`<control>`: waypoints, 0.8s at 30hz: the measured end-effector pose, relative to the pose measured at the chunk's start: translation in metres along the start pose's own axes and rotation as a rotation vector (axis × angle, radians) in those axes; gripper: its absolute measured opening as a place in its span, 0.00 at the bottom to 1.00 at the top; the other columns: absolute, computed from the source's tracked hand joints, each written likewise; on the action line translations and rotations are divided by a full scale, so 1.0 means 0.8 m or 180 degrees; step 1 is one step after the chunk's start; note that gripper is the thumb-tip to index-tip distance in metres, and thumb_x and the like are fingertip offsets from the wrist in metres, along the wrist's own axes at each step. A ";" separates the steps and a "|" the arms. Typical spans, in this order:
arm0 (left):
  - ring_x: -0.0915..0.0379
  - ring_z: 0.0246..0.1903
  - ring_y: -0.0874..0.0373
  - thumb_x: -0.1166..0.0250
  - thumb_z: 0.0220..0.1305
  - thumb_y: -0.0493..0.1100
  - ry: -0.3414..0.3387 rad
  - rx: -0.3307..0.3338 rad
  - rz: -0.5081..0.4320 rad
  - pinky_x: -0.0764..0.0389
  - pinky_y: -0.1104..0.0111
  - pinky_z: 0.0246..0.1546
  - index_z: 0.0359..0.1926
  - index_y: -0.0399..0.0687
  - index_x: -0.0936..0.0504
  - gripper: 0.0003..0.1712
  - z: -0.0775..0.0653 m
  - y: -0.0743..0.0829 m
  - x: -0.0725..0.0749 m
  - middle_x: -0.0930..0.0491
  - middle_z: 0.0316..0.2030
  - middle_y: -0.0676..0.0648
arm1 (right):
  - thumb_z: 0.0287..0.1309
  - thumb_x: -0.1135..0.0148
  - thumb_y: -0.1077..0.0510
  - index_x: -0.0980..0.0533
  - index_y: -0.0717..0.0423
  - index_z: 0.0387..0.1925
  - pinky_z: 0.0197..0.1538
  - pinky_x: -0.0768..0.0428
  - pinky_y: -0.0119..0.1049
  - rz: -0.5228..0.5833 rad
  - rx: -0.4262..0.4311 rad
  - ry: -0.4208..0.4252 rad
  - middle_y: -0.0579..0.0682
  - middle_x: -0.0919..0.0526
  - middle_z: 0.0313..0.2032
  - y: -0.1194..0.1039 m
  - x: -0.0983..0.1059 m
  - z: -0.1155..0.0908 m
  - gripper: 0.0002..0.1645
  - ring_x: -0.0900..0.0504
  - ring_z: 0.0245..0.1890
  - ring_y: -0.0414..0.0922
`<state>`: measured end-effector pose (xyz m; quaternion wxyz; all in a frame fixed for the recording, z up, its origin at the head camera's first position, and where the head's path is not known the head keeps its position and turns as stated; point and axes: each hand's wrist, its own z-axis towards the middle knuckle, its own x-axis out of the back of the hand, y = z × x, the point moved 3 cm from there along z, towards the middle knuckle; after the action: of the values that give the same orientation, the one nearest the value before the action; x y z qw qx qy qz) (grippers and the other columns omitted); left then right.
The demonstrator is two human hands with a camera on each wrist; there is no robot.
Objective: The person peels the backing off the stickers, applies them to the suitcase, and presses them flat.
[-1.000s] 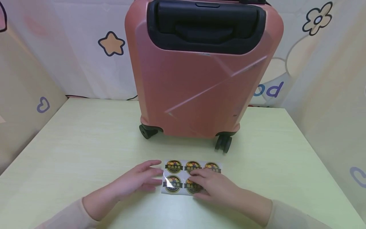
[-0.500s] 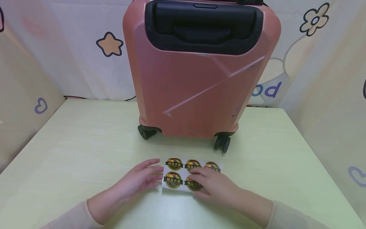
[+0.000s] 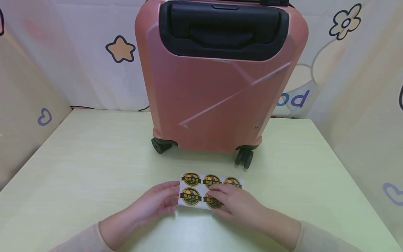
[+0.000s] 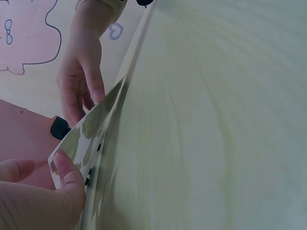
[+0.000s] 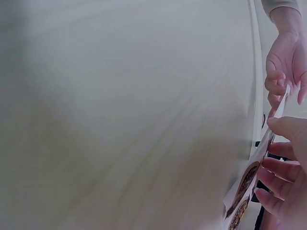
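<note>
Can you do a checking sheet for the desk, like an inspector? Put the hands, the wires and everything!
Surface: pale table; a pink suitcase stands on it, beyond the hands.
Job's things: one sticker sheet with round labels, held at a tilt, partly covered by a hand.
Clutter: nothing seen.
Hands: left hand pinches the sheet's left side; right hand holds it farther right.
Cables: thin dark line at the table's back edge, maybe a cord.
Surroundings: printed cloth with a star and a flower.
</note>
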<state>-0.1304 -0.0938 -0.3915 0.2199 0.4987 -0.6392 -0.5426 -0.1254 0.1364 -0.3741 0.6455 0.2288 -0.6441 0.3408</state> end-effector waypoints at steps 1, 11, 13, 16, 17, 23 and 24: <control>0.25 0.39 0.59 0.46 0.67 0.42 -0.0016 0.0004 -0.0003 0.24 0.73 0.37 0.67 0.26 0.50 0.36 0.000 -0.001 -0.001 0.23 0.46 0.42 | 0.57 0.38 0.47 0.25 0.56 0.53 0.55 0.28 0.43 -0.0003 0.0004 0.0008 0.49 0.25 0.54 0.000 0.000 0.000 0.26 0.27 0.55 0.47; 0.28 0.34 0.59 0.42 0.61 0.37 -0.0165 0.0052 0.0055 0.25 0.73 0.33 0.62 0.26 0.43 0.32 0.000 -0.006 -0.009 0.21 0.42 0.43 | 0.56 0.37 0.48 0.24 0.56 0.52 0.54 0.27 0.42 -0.0066 0.0049 0.0110 0.50 0.24 0.53 0.002 0.003 0.001 0.25 0.25 0.53 0.47; 0.28 0.33 0.59 0.40 0.60 0.36 -0.0172 0.0078 0.0047 0.25 0.73 0.32 0.62 0.28 0.43 0.33 0.000 -0.006 -0.010 0.21 0.42 0.43 | 0.56 0.36 0.48 0.23 0.56 0.51 0.54 0.27 0.42 -0.0074 0.0046 0.0129 0.50 0.23 0.53 0.002 0.003 0.000 0.24 0.25 0.53 0.47; 0.28 0.32 0.60 0.38 0.59 0.35 -0.0193 0.0095 0.0049 0.24 0.73 0.31 0.64 0.30 0.45 0.37 -0.001 -0.007 -0.011 0.21 0.41 0.45 | 0.55 0.36 0.48 0.23 0.56 0.51 0.53 0.26 0.42 -0.0077 0.0043 0.0146 0.50 0.23 0.52 0.002 0.004 0.000 0.24 0.25 0.52 0.47; 0.28 0.32 0.60 0.38 0.58 0.34 -0.0200 0.0101 0.0044 0.24 0.73 0.32 0.65 0.31 0.46 0.38 -0.001 -0.007 -0.012 0.21 0.41 0.45 | 0.55 0.36 0.48 0.23 0.56 0.51 0.53 0.26 0.42 -0.0075 0.0040 0.0149 0.50 0.23 0.52 0.003 0.004 0.000 0.24 0.25 0.52 0.47; 0.28 0.33 0.59 0.39 0.59 0.32 -0.0208 0.0065 0.0062 0.25 0.72 0.34 0.65 0.32 0.45 0.36 0.000 -0.009 -0.014 0.21 0.39 0.46 | 0.56 0.36 0.48 0.23 0.56 0.51 0.53 0.26 0.41 -0.0101 0.0030 0.0162 0.50 0.23 0.52 0.003 0.004 0.000 0.24 0.25 0.52 0.47; 0.27 0.34 0.59 0.39 0.59 0.32 -0.0196 0.0053 0.0079 0.25 0.72 0.34 0.63 0.30 0.42 0.33 0.001 -0.009 -0.014 0.21 0.39 0.46 | 0.56 0.37 0.48 0.23 0.56 0.51 0.53 0.26 0.41 -0.0105 0.0031 0.0168 0.50 0.23 0.52 0.003 0.004 0.000 0.24 0.24 0.52 0.47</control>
<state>-0.1235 -0.0827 -0.3951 0.2027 0.4757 -0.6562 -0.5495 -0.1276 0.1385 -0.3711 0.6667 0.2334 -0.6213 0.3392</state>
